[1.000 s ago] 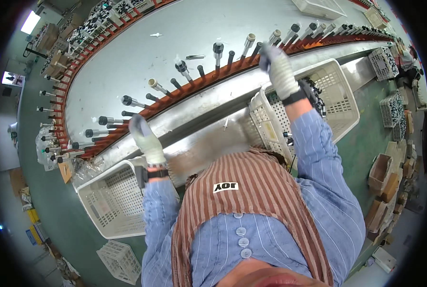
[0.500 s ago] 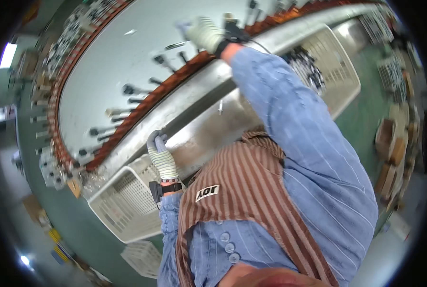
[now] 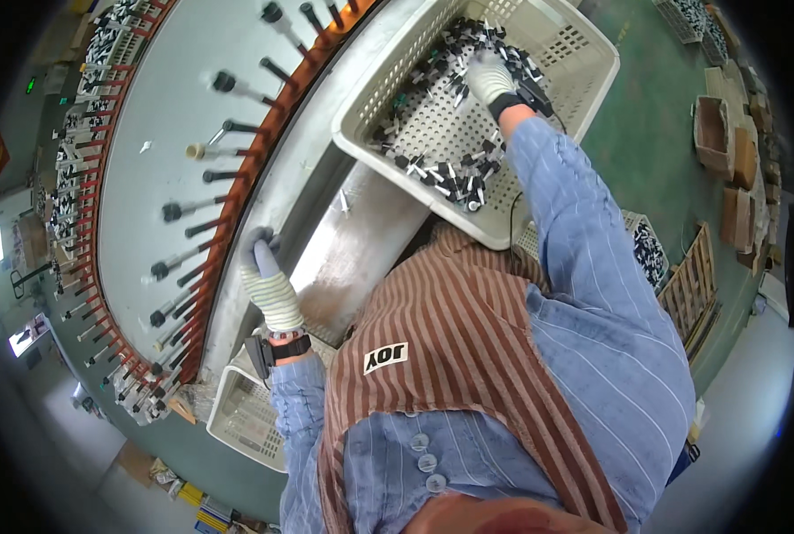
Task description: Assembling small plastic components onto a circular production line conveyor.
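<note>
Though gloved, right hand [image 3: 490, 80] in crate [image 3: 570, 40]

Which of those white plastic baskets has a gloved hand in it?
The large basket at the upper middle: the right hand is inside, at the black-and-white parts. The lower-left basket has no hand in it.

Brown-striped apron [image 3: 455, 325]: white patch [image 3: 385, 358], dark lettering. Off to wearer's left, small green light [image 3: 30, 84], possibly a sign; illegible from here.

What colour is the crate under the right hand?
The crate is off-white, clearest in the head view.
</note>
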### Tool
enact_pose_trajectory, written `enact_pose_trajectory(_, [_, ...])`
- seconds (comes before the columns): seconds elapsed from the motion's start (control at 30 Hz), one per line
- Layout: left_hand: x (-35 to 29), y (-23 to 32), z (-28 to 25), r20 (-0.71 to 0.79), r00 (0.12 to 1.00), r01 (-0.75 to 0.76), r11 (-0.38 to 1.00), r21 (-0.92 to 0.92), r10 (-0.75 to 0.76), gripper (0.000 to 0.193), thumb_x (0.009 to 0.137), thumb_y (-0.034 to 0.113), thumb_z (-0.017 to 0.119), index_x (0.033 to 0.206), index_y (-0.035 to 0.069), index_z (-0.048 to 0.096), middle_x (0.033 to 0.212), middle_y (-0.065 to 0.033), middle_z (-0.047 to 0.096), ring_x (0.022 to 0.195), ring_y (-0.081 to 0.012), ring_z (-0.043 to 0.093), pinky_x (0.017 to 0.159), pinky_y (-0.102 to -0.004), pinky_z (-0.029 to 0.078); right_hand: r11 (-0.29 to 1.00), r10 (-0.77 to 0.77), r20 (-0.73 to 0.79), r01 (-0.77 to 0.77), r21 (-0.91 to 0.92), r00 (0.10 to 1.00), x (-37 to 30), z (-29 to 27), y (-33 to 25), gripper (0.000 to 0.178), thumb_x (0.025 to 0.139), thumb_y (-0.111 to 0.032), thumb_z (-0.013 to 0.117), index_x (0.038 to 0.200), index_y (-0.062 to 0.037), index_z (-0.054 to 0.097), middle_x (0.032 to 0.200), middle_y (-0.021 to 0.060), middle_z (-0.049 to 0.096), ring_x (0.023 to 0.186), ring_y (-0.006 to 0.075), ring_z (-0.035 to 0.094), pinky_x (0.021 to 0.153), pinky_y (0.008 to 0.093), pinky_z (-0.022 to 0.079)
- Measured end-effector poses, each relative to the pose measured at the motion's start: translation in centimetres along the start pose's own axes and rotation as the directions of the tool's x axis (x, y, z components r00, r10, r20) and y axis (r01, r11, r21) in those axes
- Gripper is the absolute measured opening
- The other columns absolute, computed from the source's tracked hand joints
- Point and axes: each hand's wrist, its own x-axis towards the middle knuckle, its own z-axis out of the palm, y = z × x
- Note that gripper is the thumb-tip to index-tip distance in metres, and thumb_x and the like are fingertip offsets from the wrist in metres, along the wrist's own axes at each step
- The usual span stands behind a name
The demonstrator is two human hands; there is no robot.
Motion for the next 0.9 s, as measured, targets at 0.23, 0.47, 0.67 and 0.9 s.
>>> enact_pose_trajectory(0.23, [1.6,7.0,12.6,0.332,0.939,-0.089,0.996,-0.018,0.09,0.02,0.097,0.009,0.052,0.109,0.002,0.066,0.098,-0.0101,0.069,0.09,-0.0172,0.064,0.085,-0.0307,0.051,0.983,-0.02,0.313,-0.039,0.182,0.95,-0.1,9.6,9.9,0.037,0.093,-0.023,0.054,0.124,-0.0062,0.059,0.11,0.0271,0.066,0.1,0.0361,0.066,0.088,0.0419,0.048])
enact_pose_trajectory(0.47, [11.1,7.3,30.9,0.82,0.572,-0.307,0.934,0.182,0.028,0.033,0.097,0.026,0.049,0.114,0.003,0.066,0.107,-0.0204,0.069,0.103,-0.0364,0.064,0.092,-0.0403,0.049,0.887,-0.146,0.393,0.296,-0.355,0.908,7.8,9.3,16.4,0.039,0.086,-0.022,0.063,0.12,-0.0034,0.061,0.106,0.0266,0.067,0.099,0.0391,0.066,0.085,0.0435,0.053])
enact_pose_trajectory(0.67, [16.5,-11.2,41.8,0.809,0.581,-0.696,0.567,0.44,0.085,0.03,0.089,0.019,0.052,0.111,0.005,0.067,0.103,-0.0214,0.069,0.1,-0.0364,0.065,0.09,-0.0434,0.05,0.961,-0.271,0.429,0.221,0.164,0.862,1.9,-7.4,0.9,0.05,0.09,-0.037,0.058,0.127,-0.0027,0.055,0.109,0.0247,0.067,0.098,0.0368,0.066,0.091,0.0414,0.05])
enact_pose_trajectory(0.9, [15.0,-16.8,45.4,0.796,0.572,-0.483,0.702,0.523,-0.198,0.034,0.084,0.031,0.056,0.097,0.001,0.068,0.087,-0.0238,0.068,0.082,-0.0389,0.066,0.072,-0.0462,0.052,0.731,0.033,0.407,-0.3,0.613,0.913,-7.6,-13.7,4.8,0.04,0.095,-0.035,0.06,0.12,-0.0046,0.062,0.083,-0.0032,0.057,0.066,0.0027,0.047,0.055,0.0174,0.035])
